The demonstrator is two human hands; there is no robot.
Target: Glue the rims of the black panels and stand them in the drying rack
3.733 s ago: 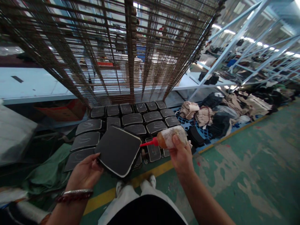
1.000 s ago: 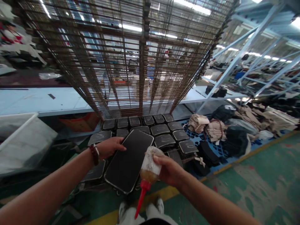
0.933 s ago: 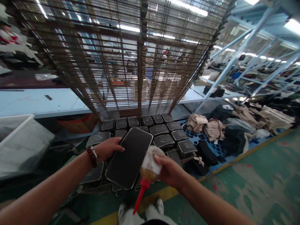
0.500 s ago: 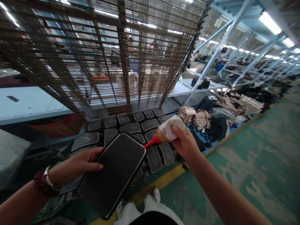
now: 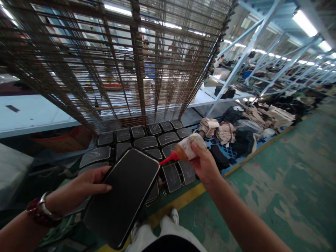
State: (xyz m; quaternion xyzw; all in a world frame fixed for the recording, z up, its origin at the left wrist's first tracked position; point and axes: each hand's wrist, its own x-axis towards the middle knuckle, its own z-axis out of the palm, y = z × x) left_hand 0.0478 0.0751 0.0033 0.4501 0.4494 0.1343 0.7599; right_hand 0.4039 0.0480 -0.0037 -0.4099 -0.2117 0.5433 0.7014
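My left hand [image 5: 96, 183] grips a flat black panel [image 5: 123, 196] with rounded corners by its left edge, thumb on top and fingers underneath. A thin pale line runs around the panel's border. In my right hand [image 5: 203, 161] is a glue bottle [image 5: 187, 145], its whitish body smeared and amber near the neck. The bottle is tilted to the left, and its red nozzle [image 5: 169, 158] meets the panel's upper right corner. Beneath, similar dark panels [image 5: 145, 142] with pale outlines lie in rows on a rack.
A wire rack [image 5: 139, 63] leans upright behind the panels, before a white table [image 5: 39, 112]. Tied beige bundles [image 5: 225, 133] and black bags lie on a blue pallet [image 5: 237, 162] to the right. Yellow tape [image 5: 187, 196] marks the green floor [image 5: 283, 182].
The panel and my left hand have shifted slightly left and down. The nozzle tip has moved a little left with the panel's corner, still at its edge.
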